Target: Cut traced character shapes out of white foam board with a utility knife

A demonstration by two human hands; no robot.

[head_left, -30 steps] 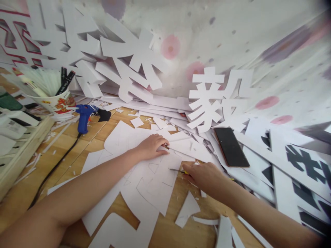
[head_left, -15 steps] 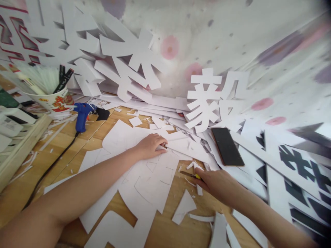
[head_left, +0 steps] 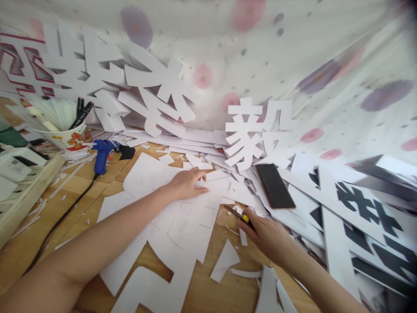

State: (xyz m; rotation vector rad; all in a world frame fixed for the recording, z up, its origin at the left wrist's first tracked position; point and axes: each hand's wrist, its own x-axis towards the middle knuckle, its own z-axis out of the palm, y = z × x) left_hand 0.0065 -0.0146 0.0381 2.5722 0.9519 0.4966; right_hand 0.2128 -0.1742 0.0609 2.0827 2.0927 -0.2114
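Observation:
White sheets (head_left: pixel 192 226) with pencil outlines and cut edges lie on the wooden table. Over their upper part is my left hand (head_left: pixel 190 183), thumb and fingers apart, with nothing seen between them. My right hand (head_left: pixel 265 230) is closed around a yellow and black utility knife (head_left: pixel 246 218) to the right of the sheets. Its blade points up and left, above small scraps on the wood. Part of the knife's handle is hidden in my palm.
A blue glue gun (head_left: pixel 102 156) with a black cord lies left, beside a paper cup (head_left: pixel 70 140) of pens and glue sticks. A dark phone (head_left: pixel 276 186) rests on white boards at right. Large cut-out characters (head_left: pixel 244 130) stand at the back; scraps (head_left: pixel 225 261) lie in front.
My left thumb and fingers have opened, and the small thing between them is no longer seen there. My right hand still holds the knife, now turned slightly. The camera view has tilted and shifted.

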